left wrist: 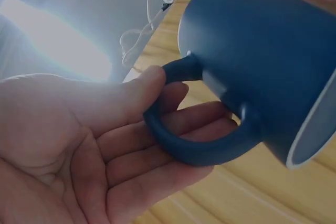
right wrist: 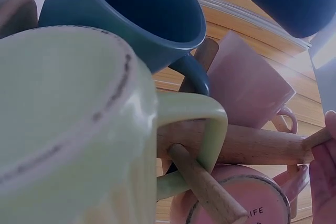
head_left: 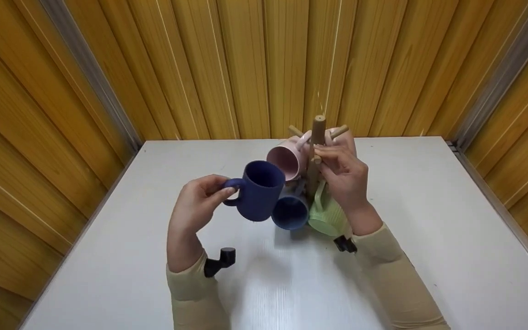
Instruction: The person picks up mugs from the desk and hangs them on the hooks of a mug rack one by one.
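Note:
My left hand (head_left: 193, 204) pinches the handle of a dark blue mug (head_left: 260, 199), holding it upright above the table, left of a wooden mug tree (head_left: 319, 130). In the left wrist view the thumb presses the handle (left wrist: 202, 150) from one side, with fingers behind it. My right hand (head_left: 349, 176) grips an upper front peg of the tree near its post. On the tree hang a light pink mug (head_left: 287, 158), a second pink mug (head_left: 350, 140) partly behind the right hand, a greyish-blue mug (head_left: 290, 215) and a pale green mug (head_left: 328, 222).
The tree stands on a white table (head_left: 122, 256) near its back edge. Wood-look panels (head_left: 241, 68) rise behind and at both sides. A lower peg (right wrist: 207, 184) passes through the green mug's handle. Black wrist mounts (head_left: 218, 262) sit on both sleeves.

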A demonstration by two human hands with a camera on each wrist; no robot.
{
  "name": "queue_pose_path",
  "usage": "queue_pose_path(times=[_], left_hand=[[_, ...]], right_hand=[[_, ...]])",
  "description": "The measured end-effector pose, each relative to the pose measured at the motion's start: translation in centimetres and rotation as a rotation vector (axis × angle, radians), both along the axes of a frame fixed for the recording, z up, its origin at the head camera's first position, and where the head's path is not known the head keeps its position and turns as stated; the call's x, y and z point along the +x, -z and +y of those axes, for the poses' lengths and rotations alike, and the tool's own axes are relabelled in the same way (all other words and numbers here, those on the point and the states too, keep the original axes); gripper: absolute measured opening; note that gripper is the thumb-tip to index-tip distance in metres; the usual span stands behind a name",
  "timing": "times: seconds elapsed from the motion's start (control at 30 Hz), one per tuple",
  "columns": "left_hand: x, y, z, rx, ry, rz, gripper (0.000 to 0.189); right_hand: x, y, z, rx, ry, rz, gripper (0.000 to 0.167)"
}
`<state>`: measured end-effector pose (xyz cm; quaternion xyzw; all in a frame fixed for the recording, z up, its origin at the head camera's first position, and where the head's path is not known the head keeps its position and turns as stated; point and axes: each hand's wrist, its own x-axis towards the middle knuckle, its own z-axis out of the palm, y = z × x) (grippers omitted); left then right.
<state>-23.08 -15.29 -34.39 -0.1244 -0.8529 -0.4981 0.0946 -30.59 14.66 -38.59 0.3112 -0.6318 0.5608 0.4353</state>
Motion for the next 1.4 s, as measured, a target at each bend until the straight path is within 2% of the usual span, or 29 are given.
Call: queue_pose_path(times=[0.17,0.3,0.37,0.47,0.57,0.63,0.7,0.77,0.83,0.93,1.0,1.07,1.17,1.27,1.33,1.4], left_hand=[[-0.1,-0.1,1.5,-0.028,0.120,-0.002,0.017],[-0.2,-0.1,2.3,-0.028,0.175,-0.009,0.017],[-0.2,0.0,2.7,-0.025,0.200,-0.011,0.016],[-0.2,0.0,3.1,-0.029,0.234,-0.012,0.014],[-0.1,0.0,3.5,-0.047,0.263,-0.010,0.013],[0.0,0.0,3.8,-0.068,0.284,-0.004,0.012],[0.2,0.0,4.0,-0.095,0.313,0.014,0.011],[0.3,0.0,4.2,-0.125,0.348,0.045,0.011],[0.4,-0.1,4.3,-0.158,0.381,0.088,0.011],[0.6,-0.1,4.6,-0.193,0.419,0.157,0.014],[0.6,0.0,4.8,-0.162,0.440,0.178,0.018],[0.4,0.1,4.9,-0.105,0.469,0.165,0.027],[-0.2,0.5,4.8,-0.053,0.532,0.121,0.056],[-0.8,0.8,4.9,-0.067,0.603,0.074,0.079],[-1.0,0.9,5.3,-0.044,0.625,0.038,0.082],[-1.1,0.9,5.9,0.007,0.610,0.000,0.079]], right_hand=[[0.5,0.1,0.6,0.076,-0.014,-0.020,0.030],[1.9,-0.3,1.6,0.176,0.003,-0.048,0.046],[3.0,-0.8,2.0,0.187,-0.012,-0.011,0.045],[4.9,-1.5,2.0,0.221,-0.078,0.090,0.047],[6.7,-2.0,1.7,0.406,-0.108,0.126,0.056],[7.6,-2.1,1.5,0.578,-0.097,0.056,0.069],[8.2,-2.1,1.4,0.741,-0.064,-0.059,0.086],[8.6,-2.2,1.3,0.846,-0.049,-0.182,0.098],[8.8,-2.2,1.3,0.893,-0.062,-0.270,0.099],[8.7,-2.2,1.5,0.885,-0.094,-0.296,0.092],[8.6,-2.2,1.9,0.856,-0.111,-0.271,0.087],[8.5,-2.3,2.4,0.815,-0.133,-0.231,0.084],[8.4,-2.7,3.2,0.724,-0.199,-0.189,0.085],[8.4,-3.1,4.0,0.610,-0.274,-0.175,0.087],[8.3,-3.2,4.6,0.538,-0.313,-0.179,0.089],[8.1,-3.3,5.1,0.483,-0.340,-0.206,0.090]])
